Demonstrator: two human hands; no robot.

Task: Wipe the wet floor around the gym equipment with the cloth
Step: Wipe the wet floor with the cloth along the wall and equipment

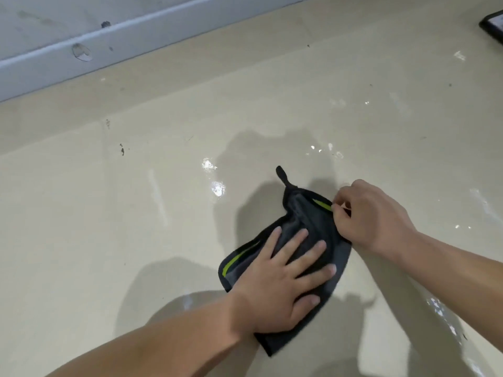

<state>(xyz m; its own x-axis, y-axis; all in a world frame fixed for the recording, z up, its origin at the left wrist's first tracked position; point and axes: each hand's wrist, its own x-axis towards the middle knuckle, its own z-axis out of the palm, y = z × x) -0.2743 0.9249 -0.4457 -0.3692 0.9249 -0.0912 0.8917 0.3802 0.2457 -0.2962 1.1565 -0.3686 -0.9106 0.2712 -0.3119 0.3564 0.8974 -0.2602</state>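
Observation:
A dark grey cloth (304,213) with black edging, lime-green stripes and a black hanging loop lies on the glossy beige floor (136,213). My left hand (285,284) lies flat on the cloth's near half, fingers spread and straight, pressing it down. At the cloth's far right edge, my right hand (373,216) pinches the fabric with curled fingers beside a green stripe. Wet patches glint on the floor around the cloth.
A grey wall with a raised skirting (81,50) runs along the upper left. A black-framed object (492,25) pokes in at the top right corner. Small dark specks dot the floor at the left.

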